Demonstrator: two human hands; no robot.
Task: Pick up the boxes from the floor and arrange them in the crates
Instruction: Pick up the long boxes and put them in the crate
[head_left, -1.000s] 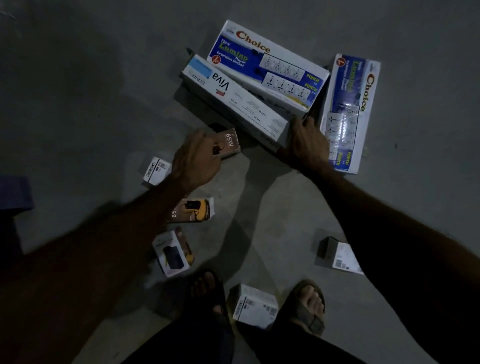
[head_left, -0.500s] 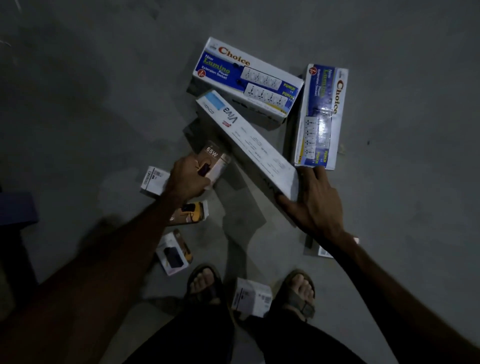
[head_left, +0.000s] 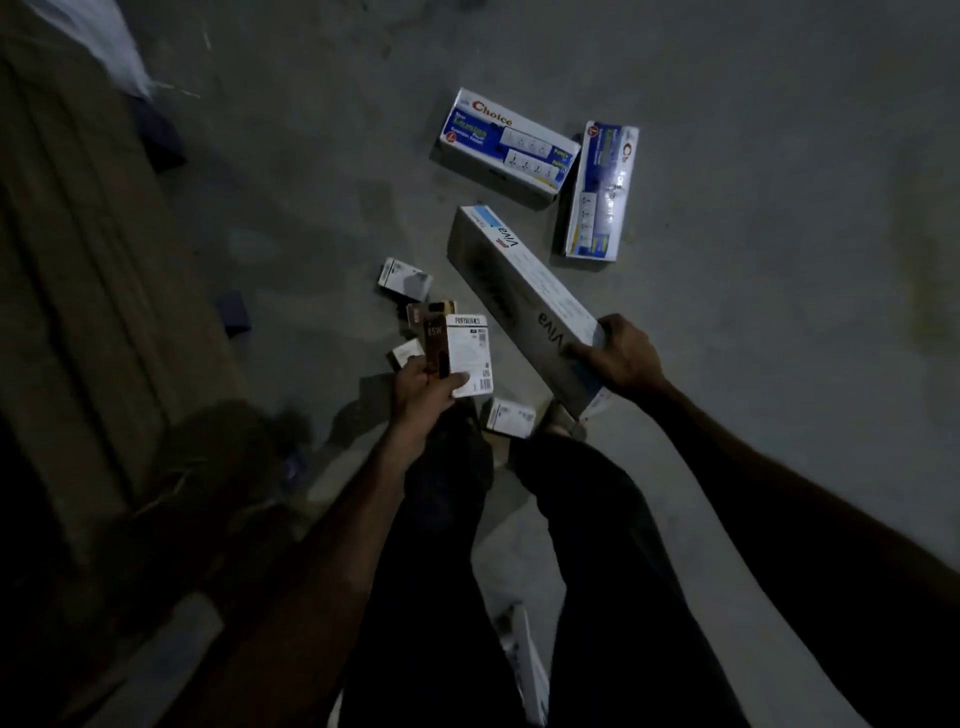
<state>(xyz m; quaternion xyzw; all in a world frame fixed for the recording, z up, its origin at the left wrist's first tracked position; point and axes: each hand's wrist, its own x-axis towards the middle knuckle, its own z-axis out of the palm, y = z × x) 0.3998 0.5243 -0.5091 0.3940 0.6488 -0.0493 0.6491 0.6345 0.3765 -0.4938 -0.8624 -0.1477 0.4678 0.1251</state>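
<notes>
The right hand (head_left: 626, 358) grips the near end of a long, stiff Viva carton (head_left: 519, 291), its far end tilting away beyond the grip; it likely needs steadying. The left hand (head_left: 423, 395) pinches a light 65W charger box (head_left: 460, 353) of smooth card. Two Choice extension-socket boxes (head_left: 506, 148) lie on the concrete floor (head_left: 779, 312) beyond.

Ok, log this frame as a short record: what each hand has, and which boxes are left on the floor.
left hand: grips small white-and-brown 65W charger box
right hand: grips near end of long white Viva box, lifted
floor: two blue-and-white Choice extension-socket boxes, several small white boxes
crates: not identifiable
lighting: dim
</notes>
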